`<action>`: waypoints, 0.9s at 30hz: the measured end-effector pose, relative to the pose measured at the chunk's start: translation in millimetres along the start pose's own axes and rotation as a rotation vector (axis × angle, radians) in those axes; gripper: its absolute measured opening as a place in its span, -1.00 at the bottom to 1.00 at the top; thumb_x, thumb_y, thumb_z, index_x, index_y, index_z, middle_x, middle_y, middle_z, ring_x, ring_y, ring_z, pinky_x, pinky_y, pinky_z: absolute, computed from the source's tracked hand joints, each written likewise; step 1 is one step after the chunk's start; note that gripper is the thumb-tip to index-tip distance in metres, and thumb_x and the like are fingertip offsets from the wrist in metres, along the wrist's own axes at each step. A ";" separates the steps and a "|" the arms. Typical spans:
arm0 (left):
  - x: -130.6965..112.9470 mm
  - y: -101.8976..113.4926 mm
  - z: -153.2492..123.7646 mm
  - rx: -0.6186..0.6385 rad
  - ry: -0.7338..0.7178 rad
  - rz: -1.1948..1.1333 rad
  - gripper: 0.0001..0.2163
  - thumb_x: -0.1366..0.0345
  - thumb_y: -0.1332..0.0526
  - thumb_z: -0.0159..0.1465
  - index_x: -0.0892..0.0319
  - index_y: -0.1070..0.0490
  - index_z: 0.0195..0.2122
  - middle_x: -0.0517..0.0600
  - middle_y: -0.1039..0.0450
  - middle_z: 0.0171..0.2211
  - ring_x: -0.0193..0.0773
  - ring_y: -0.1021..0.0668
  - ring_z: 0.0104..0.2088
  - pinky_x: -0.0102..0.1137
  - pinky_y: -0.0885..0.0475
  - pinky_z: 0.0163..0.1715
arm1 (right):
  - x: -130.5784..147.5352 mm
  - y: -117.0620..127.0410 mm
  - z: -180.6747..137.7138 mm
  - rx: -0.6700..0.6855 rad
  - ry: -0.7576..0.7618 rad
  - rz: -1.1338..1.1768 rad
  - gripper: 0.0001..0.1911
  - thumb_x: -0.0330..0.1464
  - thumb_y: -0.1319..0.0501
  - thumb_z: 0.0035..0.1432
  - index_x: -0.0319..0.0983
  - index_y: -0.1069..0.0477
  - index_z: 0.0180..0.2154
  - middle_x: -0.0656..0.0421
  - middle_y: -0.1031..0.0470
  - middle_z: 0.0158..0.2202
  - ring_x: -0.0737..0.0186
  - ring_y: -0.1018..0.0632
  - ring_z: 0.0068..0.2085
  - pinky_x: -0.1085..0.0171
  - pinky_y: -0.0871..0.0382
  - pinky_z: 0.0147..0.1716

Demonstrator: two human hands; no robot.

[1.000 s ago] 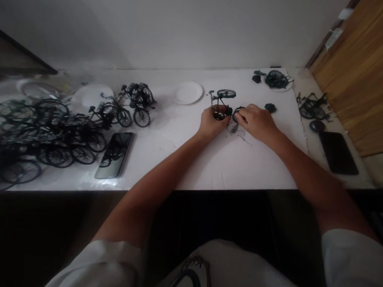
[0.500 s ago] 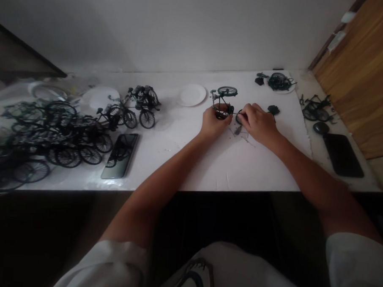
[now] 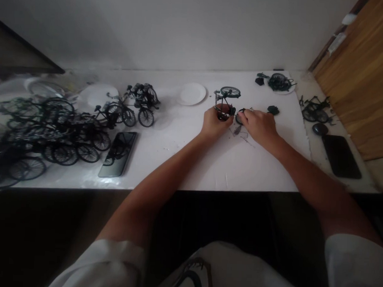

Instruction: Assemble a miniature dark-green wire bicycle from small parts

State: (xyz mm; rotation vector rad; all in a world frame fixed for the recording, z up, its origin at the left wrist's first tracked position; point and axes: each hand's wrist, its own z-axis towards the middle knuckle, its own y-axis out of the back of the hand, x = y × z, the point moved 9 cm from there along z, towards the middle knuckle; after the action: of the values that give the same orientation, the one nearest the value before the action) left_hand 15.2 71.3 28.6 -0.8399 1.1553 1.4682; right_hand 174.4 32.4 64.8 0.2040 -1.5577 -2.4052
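Observation:
My left hand (image 3: 215, 121) is closed around the frame of a dark miniature bicycle (image 3: 231, 92), held on its side over the white board. One spoked wheel of it sticks out beyond my fingers. Close by on the right, my right hand (image 3: 258, 124) pinches a small dark wheel (image 3: 239, 117) near the bicycle's lower end; my fingers cover part of it. Thin grey loose parts (image 3: 237, 130) lie on the board just below both hands. A dark green clump of small parts (image 3: 273, 110) rests beyond my right knuckles.
Many miniature bicycles (image 3: 61, 131) crowd the left, beside a phone (image 3: 118, 154). A white plate (image 3: 192, 94) sits at the back; another plate (image 3: 287, 91) holds dark bicycle parts. At right are more bicycle parts (image 3: 315, 109), a round black object (image 3: 320, 129) and a dark phone (image 3: 341, 156).
The bicycle in my left hand has shifted slightly to the right. My right-hand fingers have turned a little, and more of the small wheel shows. The camera view has moved slightly.

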 end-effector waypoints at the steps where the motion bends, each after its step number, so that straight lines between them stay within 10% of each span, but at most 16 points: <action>1: -0.7 0.2 -0.1 -0.001 0.000 0.000 -0.72 0.33 -0.46 0.17 0.15 -0.60 -0.07 0.06 -0.70 -0.19 -0.27 -0.61 -0.33 -0.32 -0.58 -0.25 | -0.5 -0.8 -0.2 -0.004 -0.006 -0.004 -0.41 -0.09 0.09 0.61 -0.26 -0.55 -0.25 -0.03 -0.61 -0.38 0.12 -0.51 -0.38 0.19 -0.10 -0.38; 12: -4.2 3.3 4.1 -0.007 -0.083 -0.043 -0.73 0.36 -0.40 0.24 0.16 -0.57 -0.03 0.08 -0.69 -0.05 -0.28 -0.66 -0.27 -0.32 -0.62 -0.19 | 18.3 4.0 -3.0 0.054 0.190 0.006 -0.57 -0.30 0.06 0.61 -0.27 -0.57 -0.10 -0.06 -0.67 -0.21 0.04 -0.60 -0.15 0.19 -0.11 -0.37; 18: -6.3 0.7 1.1 -0.020 -0.072 -0.064 -0.71 0.36 -0.39 0.26 0.17 -0.54 0.02 0.12 -0.69 0.00 -0.23 -0.71 -0.15 -0.36 -0.63 -0.13 | 5.7 -4.5 -1.7 0.078 0.033 0.098 -0.60 -0.24 -0.03 0.59 -0.25 -0.58 -0.16 0.00 -0.68 -0.29 0.10 -0.60 -0.32 0.18 -0.19 -0.34; 27: -22.0 1.9 -11.8 -0.136 -0.270 0.158 -0.76 0.39 -0.34 0.34 0.13 -0.53 0.03 0.07 -0.66 -0.02 -0.26 -0.68 -0.18 -0.35 -0.60 -0.07 | 6.8 -30.0 -13.4 0.329 -0.444 1.436 -0.48 0.14 -0.16 0.46 -0.12 -0.30 -0.35 0.39 -0.12 -0.68 0.35 -0.21 -0.66 0.29 -0.11 -0.61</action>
State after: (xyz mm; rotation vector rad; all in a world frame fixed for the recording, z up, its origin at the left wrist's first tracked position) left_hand 17.2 53.4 46.0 -0.6277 0.9432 1.7466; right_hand 167.0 30.2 32.1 -1.0684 -1.3980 -1.0642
